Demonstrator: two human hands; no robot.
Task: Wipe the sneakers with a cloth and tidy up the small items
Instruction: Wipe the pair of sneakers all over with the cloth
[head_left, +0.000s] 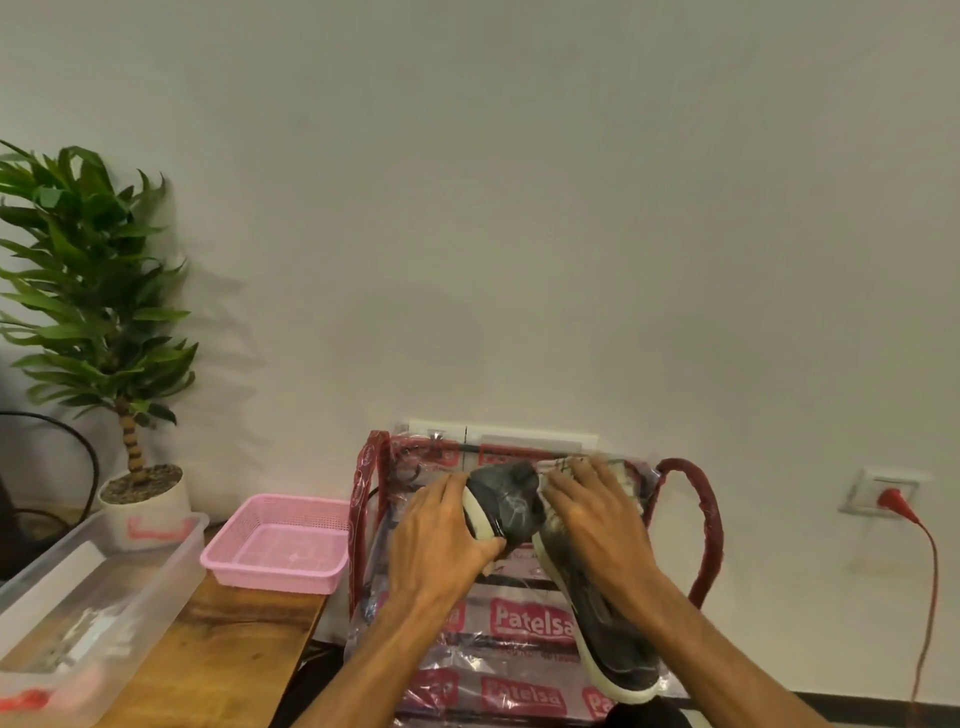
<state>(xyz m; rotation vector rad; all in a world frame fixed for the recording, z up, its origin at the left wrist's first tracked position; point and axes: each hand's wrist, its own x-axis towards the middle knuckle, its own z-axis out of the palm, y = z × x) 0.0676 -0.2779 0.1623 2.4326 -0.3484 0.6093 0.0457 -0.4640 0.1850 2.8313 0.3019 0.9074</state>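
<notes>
Two black sneakers with white soles lie on a clear plastic bag (524, 623) that has red print and red handles. My left hand (441, 540) grips the left sneaker (506, 499) at its sole, thumb curled under the white edge. My right hand (592, 514) rests with spread, fairly straight fingers over the upper end of the right sneaker (613, 639), which slopes down toward me. Plastic film glints over both shoes, and I cannot tell whether they are inside the bag. No cloth is clearly visible.
A pink basket (280, 571) sits on the wooden table (234, 639) left of the bag. A clear plastic bin (156, 566) and a potted plant (104, 322) are further left. A red plug (891, 501) and its cable hang on the wall at the right.
</notes>
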